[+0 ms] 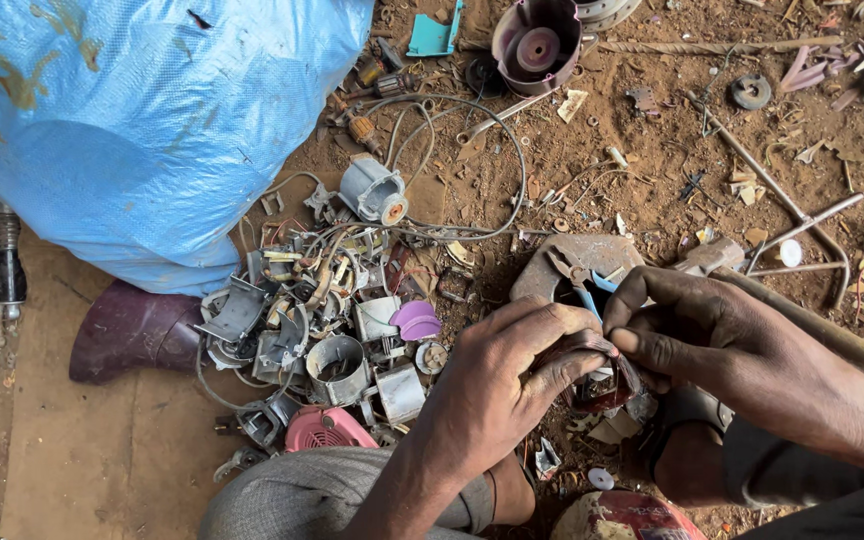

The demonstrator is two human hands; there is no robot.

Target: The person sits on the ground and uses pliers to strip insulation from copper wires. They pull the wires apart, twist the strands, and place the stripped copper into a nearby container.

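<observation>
Left hand (512, 375) grips a small dark reddish metal motor part (602, 385), fingers wrapped tight; right hand (697, 330) pinches its top edge. Blue-handled pliers (577, 280) lie just beyond the fingertips.

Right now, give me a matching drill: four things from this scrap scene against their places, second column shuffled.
Things:
1. big blue plastic sack
2. dark maroon rubber boot
3. pink ribbed plastic cover
4. wooden-handled hammer

Places:
A. bottom edge of the scrap pile, by the knee
B. just beyond the right hand
C. top left of the view
D. on the ground under the sack's lower edge

Pairs: 1-C, 2-D, 3-A, 4-B
</observation>
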